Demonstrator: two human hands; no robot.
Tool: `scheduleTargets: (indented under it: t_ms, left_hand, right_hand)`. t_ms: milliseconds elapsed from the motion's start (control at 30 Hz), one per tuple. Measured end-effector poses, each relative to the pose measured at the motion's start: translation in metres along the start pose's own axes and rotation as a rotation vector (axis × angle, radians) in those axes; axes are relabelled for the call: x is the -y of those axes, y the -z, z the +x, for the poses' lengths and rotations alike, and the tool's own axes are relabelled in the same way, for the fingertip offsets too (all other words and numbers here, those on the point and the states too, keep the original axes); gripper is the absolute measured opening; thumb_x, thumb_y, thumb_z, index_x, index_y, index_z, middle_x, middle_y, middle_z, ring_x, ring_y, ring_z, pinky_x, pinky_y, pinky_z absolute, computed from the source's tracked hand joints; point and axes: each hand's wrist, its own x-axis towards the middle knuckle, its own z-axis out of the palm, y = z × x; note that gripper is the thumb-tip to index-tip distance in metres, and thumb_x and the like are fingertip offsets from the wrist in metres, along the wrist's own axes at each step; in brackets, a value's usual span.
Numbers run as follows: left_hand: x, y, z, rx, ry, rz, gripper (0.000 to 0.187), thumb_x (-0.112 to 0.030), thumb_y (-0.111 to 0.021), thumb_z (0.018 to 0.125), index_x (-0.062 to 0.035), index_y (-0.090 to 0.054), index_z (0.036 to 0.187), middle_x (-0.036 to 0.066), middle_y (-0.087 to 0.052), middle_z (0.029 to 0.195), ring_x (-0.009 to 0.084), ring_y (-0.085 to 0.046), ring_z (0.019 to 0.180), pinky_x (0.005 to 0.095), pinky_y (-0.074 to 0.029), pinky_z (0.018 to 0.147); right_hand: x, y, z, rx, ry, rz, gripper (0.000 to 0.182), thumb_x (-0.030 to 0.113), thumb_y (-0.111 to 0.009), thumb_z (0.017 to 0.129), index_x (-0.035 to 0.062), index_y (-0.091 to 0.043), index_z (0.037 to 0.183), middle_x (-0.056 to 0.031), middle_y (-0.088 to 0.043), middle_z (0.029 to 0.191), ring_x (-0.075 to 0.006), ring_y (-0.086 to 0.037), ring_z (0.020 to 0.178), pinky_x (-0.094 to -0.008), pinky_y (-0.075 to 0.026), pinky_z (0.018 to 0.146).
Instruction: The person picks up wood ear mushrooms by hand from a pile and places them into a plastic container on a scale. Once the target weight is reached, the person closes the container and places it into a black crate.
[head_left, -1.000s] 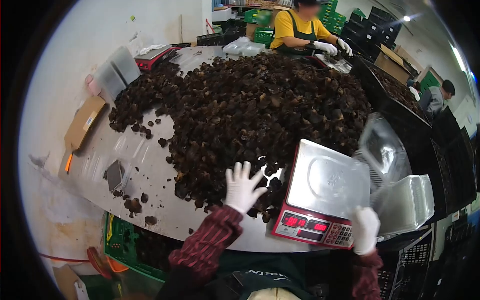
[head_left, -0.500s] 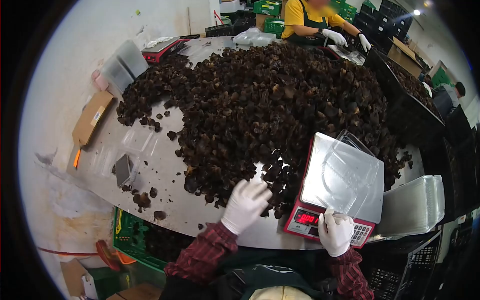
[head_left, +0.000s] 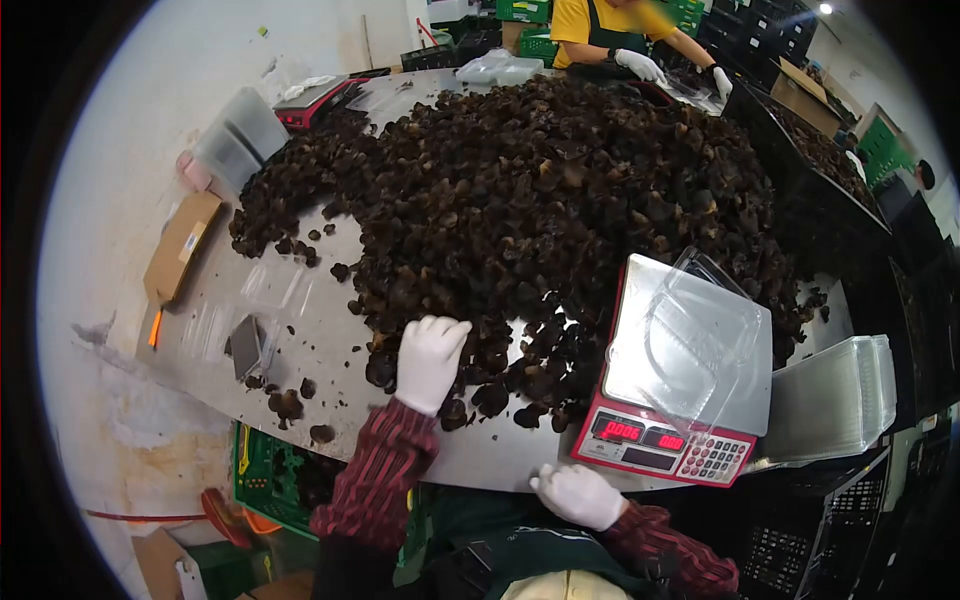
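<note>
A large heap of dark brown mushroom-like pieces [head_left: 560, 190] covers much of the metal table [head_left: 310, 350]. At the heap's near left edge is my left hand [head_left: 430, 362], white-gloved, its fingers curled down against the pieces; what they hold, if anything, is hidden. My right hand [head_left: 580, 496], also gloved, lies at the table's front edge with its fingers curled, just left of and below the red scale [head_left: 650, 440]. On the scale's silver plate rests a clear plastic container [head_left: 690, 350]. The red display is lit.
Clear plastic containers [head_left: 835, 400] are stacked right of the scale. A cardboard piece [head_left: 182, 245] and clear bins [head_left: 238, 138] stand at the left. Below the table edge is a green crate [head_left: 270, 480]. Across the table, a person in yellow [head_left: 575, 30] works with gloved hands.
My left hand has moved left and up to the heap's edge. My right hand has left the scale's front and moved left to the table edge. The scale's display reading has changed.
</note>
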Motion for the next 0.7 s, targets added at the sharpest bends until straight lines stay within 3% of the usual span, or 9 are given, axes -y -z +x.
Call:
scheduleTargets:
  t_ms: [67, 100, 133, 200, 333, 467, 533, 600, 700]
  left_hand:
    - [0.006, -0.028, 0.016, 0.139, 0.017, 0.098, 0.016, -0.017, -0.07, 0.076, -0.0107, -0.068, 0.09, 0.003, -0.06, 0.084, 0.0229, -0.056, 0.089, 0.0353, -0.043, 0.075]
    - [0.011, -0.039, 0.021, 0.138, 0.013, 0.095, 0.016, -0.017, -0.07, 0.076, -0.0107, -0.068, 0.09, 0.003, -0.06, 0.084, 0.0229, -0.056, 0.089, 0.0353, -0.043, 0.075]
    - [0.014, -0.047, 0.026, 0.265, 0.041, 0.149, 0.015, -0.019, -0.071, 0.075, -0.011, -0.068, 0.087, 0.003, -0.059, 0.084, 0.0234, -0.056, 0.089, 0.0361, -0.043, 0.075]
    - [0.013, -0.052, 0.028, 0.396, 0.061, 0.2, 0.014, -0.02, -0.071, 0.074, -0.0114, -0.068, 0.084, 0.003, -0.058, 0.084, 0.0238, -0.056, 0.09, 0.0368, -0.043, 0.075]
    - [0.001, -0.006, 0.022, 0.146, 0.05, -0.059, 0.012, -0.021, -0.07, 0.077, -0.0096, -0.065, 0.079, 0.005, -0.06, 0.085, 0.0268, -0.057, 0.087, 0.0393, -0.045, 0.074]
    - [0.003, 0.07, -0.025, -0.065, 0.268, -0.286, 0.011, -0.01, -0.069, 0.077, -0.0035, -0.063, 0.084, 0.011, -0.063, 0.084, 0.0307, -0.06, 0.081, 0.0386, -0.046, 0.072]
    - [0.024, 0.106, -0.067, -0.09, 0.394, -0.107, 0.013, -0.008, -0.069, 0.076, -0.003, -0.063, 0.087, 0.013, -0.062, 0.084, 0.0313, -0.06, 0.08, 0.0377, -0.046, 0.071]
    - [0.051, 0.136, -0.113, 0.008, 0.611, 0.13, 0.018, -0.01, -0.07, 0.075, -0.0033, -0.064, 0.09, 0.013, -0.062, 0.089, 0.0312, -0.06, 0.083, 0.039, -0.047, 0.074]
    - [0.09, 0.153, -0.172, 0.247, 0.731, 0.433, 0.034, -0.012, -0.07, 0.075, -0.0064, -0.065, 0.107, 0.015, -0.062, 0.105, 0.0331, -0.059, 0.095, 0.0413, -0.048, 0.082]
  right_hand:
    - [0.001, -0.02, 0.007, 0.039, 0.007, 0.081, 0.023, 0.015, -0.052, 0.092, 0.0064, -0.047, 0.072, -0.0069, -0.047, 0.063, -0.0203, -0.053, 0.055, -0.0344, -0.044, 0.05]
    - [0.003, -0.025, 0.01, -0.046, 0.043, 0.047, 0.023, 0.015, -0.053, 0.092, 0.006, -0.047, 0.071, -0.0069, -0.047, 0.063, -0.0214, -0.052, 0.055, -0.0353, -0.043, 0.05]
    - [0.004, -0.03, 0.013, -0.131, 0.077, 0.014, 0.023, 0.014, -0.055, 0.091, 0.0057, -0.047, 0.071, -0.007, -0.047, 0.062, -0.0225, -0.052, 0.055, -0.0361, -0.043, 0.05]
    - [0.002, -0.044, 0.014, -0.138, 0.067, 0.086, 0.026, 0.015, -0.057, 0.089, 0.0055, -0.045, 0.068, -0.0084, -0.045, 0.061, -0.0251, -0.05, 0.053, -0.0375, -0.043, 0.049]
    - [0.003, -0.051, 0.019, -0.209, -0.101, 0.134, 0.027, 0.018, -0.06, 0.087, 0.0058, -0.046, 0.067, -0.0104, -0.045, 0.058, -0.0286, -0.051, 0.053, -0.0397, -0.043, 0.049]
    - [0.003, -0.05, 0.021, -0.226, -0.188, 0.2, 0.026, 0.019, -0.062, 0.086, 0.0067, -0.049, 0.067, -0.0114, -0.05, 0.06, -0.0305, -0.055, 0.054, -0.0404, -0.045, 0.048]
    - [0.002, -0.051, 0.021, -0.239, -0.214, 0.212, 0.026, 0.019, -0.062, 0.085, 0.0071, -0.05, 0.066, -0.0113, -0.051, 0.06, -0.0306, -0.055, 0.054, -0.0402, -0.045, 0.048]
    - [0.002, -0.052, 0.024, -0.25, -0.235, 0.23, 0.026, 0.02, -0.062, 0.085, 0.0074, -0.051, 0.064, -0.0112, -0.053, 0.06, -0.0308, -0.056, 0.054, -0.04, -0.046, 0.048]
    - [0.004, -0.053, 0.029, -0.278, -0.304, 0.197, 0.027, 0.02, -0.062, 0.084, 0.0091, -0.052, 0.061, -0.0107, -0.054, 0.059, -0.0311, -0.057, 0.052, -0.04, -0.046, 0.047]
